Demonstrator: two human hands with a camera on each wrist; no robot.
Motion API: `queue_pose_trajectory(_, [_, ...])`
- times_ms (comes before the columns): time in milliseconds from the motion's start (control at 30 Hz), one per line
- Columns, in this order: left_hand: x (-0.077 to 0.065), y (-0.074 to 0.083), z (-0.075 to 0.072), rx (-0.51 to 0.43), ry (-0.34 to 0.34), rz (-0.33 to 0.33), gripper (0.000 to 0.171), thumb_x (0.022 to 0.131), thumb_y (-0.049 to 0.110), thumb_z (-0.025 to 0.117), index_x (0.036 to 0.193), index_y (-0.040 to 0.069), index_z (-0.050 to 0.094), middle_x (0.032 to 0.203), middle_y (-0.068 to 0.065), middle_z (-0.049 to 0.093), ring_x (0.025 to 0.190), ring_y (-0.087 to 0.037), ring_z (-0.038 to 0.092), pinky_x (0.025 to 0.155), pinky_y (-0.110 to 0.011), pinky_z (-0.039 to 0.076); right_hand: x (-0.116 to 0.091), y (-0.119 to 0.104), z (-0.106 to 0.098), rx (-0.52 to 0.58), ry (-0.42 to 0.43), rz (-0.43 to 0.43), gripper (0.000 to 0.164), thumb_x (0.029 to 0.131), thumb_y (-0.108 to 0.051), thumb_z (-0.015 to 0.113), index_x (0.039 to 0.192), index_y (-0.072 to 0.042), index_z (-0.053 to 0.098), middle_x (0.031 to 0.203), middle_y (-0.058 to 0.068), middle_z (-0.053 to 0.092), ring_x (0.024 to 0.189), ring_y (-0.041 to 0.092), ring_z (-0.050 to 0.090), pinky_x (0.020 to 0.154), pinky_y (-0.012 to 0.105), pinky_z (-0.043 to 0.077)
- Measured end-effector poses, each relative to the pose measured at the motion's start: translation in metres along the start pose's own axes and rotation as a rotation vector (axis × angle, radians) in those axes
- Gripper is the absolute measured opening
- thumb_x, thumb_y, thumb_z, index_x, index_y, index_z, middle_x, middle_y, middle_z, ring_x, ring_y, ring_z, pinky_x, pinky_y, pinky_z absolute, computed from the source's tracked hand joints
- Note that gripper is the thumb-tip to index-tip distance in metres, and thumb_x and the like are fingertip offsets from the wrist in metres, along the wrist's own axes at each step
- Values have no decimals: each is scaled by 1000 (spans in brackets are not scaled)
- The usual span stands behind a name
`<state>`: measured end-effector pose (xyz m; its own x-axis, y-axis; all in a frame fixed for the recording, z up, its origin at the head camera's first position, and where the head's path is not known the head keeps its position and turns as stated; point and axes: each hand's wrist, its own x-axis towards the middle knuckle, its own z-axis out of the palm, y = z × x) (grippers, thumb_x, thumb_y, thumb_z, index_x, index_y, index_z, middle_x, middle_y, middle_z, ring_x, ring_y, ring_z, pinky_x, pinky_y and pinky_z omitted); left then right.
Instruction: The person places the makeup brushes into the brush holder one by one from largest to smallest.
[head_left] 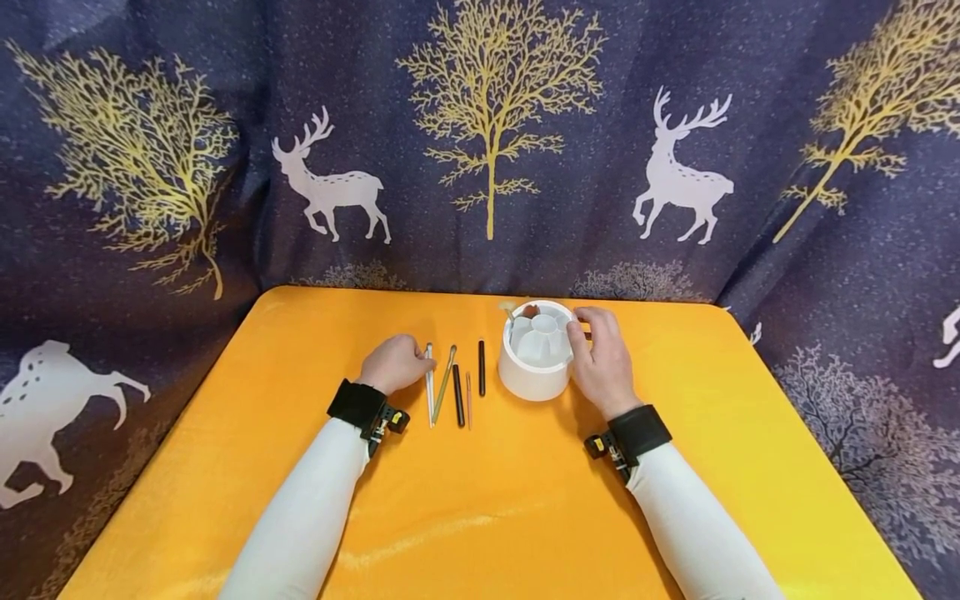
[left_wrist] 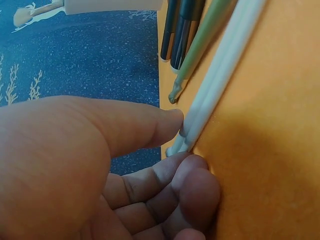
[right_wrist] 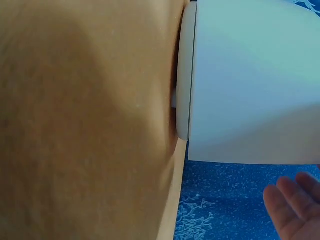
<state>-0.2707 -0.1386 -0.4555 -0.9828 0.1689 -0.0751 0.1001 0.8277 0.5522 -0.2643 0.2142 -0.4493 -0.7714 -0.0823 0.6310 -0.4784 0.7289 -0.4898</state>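
My left hand (head_left: pixel 392 364) is at the far end of two slim white sticks (head_left: pixel 430 398) lying side by side on the table. In the left wrist view its thumb (left_wrist: pixel 167 125) and curled fingers (left_wrist: pixel 197 187) pinch that end from both sides. My right hand (head_left: pixel 606 358) rests against the right side of a round white organizer (head_left: pixel 534 383) with several compartments, thumb near the rim. The right wrist view shows fairly straight fingers (right_wrist: pixel 292 202) beside the organizer's wall (right_wrist: pixel 250 85). A pale-tipped brush (head_left: pixel 507 308) and a reddish-brown item (head_left: pixel 531 311) stand in the organizer.
Right of the white sticks lie a green stick with a shaped tip (head_left: pixel 444 387), a black pen-like stick (head_left: pixel 458 398), a thin reddish-brown stick (head_left: pixel 469 404) and another black stick (head_left: pixel 482 367). An orange cloth (head_left: pixel 480 508) covers the table; a dark patterned curtain (head_left: pixel 450 250) hangs behind.
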Motion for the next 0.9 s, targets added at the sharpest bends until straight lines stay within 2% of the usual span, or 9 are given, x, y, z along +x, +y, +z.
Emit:
queue_pose_trajectory(133, [0, 1, -1, 1, -7, -8, 49, 94, 38, 65, 56, 18, 42, 54, 2, 24, 47, -16, 23, 48, -33, 19, 0, 2, 1, 7, -99, -37, 53, 107, -43, 35, 147, -8, 43, 148, 10, 42, 134, 25, 39, 105, 48, 36])
queue_pose_trajectory(233, [0, 1, -1, -2, -6, -5, 49, 94, 37, 65, 56, 18, 42, 54, 2, 24, 47, -16, 23, 48, -33, 19, 0, 4, 2, -4, -139, -51, 54, 107, -43, 33, 148, -8, 42, 150, 11, 39, 137, 25, 36, 108, 49, 33])
queue_pose_trajectory(400, [0, 1, -2, -2, -8, -2, 48, 94, 37, 65, 56, 18, 41, 54, 2, 24, 47, -17, 22, 48, -33, 19, -1, 3, 3, -14, -96, -30, 51, 107, -43, 34, 143, -9, 48, 141, 12, 45, 126, 27, 46, 100, 49, 40])
queue_pose_trajectory(500, [0, 0, -2, 3, -10, -6, 48, 94, 37, 65, 57, 18, 41, 54, 2, 24, 48, -16, 21, 48, -33, 19, 0, 1, 2, -17, -60, -9, 48, 107, -43, 36, 138, -10, 52, 135, 11, 47, 115, 27, 51, 91, 47, 45])
queue_pose_trajectory(633, [0, -1, -1, 0, -12, -12, 48, 94, 37, 65, 56, 18, 42, 54, 2, 24, 48, -17, 22, 48, -33, 19, 1, -1, 1, -7, -39, -1, 49, 106, -45, 37, 136, -8, 51, 134, 12, 47, 106, 30, 53, 83, 45, 47])
queue_pose_trajectory(767, [1, 0, -1, -1, -11, -16, 48, 93, 37, 66, 56, 18, 42, 53, 2, 25, 47, -16, 22, 48, -33, 19, 1, -2, 1, 25, -61, -34, 55, 105, -45, 40, 144, -7, 44, 144, 12, 41, 122, 30, 47, 96, 48, 42])
queue_pose_trajectory(900, [2, 0, 0, 8, -9, -26, 48, 93, 38, 66, 55, 19, 43, 52, 3, 25, 46, -16, 23, 47, -32, 19, 0, -2, 3, 37, -131, -62, 61, 105, -47, 41, 152, -10, 33, 155, 8, 31, 140, 23, 31, 109, 48, 31])
